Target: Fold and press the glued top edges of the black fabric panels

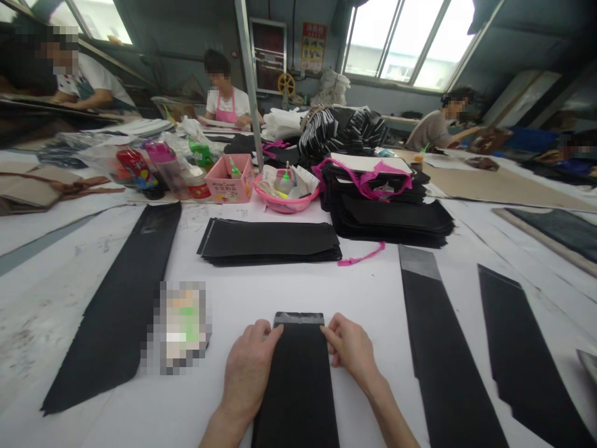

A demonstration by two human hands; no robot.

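Note:
A long black panel (298, 386) lies in front of me on the white tabletop, with a greyish strip (299, 318) showing along its far end. My left hand (249, 358) pinches the panel's left edge just below that strip, thumb on top. On the opposite edge, my right hand (351, 348) grips the panel between thumb and fingers. The fingertips underneath are partly hidden. To the right lies another black panel (448, 361) with a grey band at its far end, and beyond it a further black piece (527, 348).
A black stack (270, 239) lies ahead, with a taller tied stack (392, 214) behind it to the right. A pink basin (286, 202) and pink box (231, 180) stand at the back. Fanned black strips (116, 305) are on the left, beside a blurred object (184, 326). Co-workers sit beyond.

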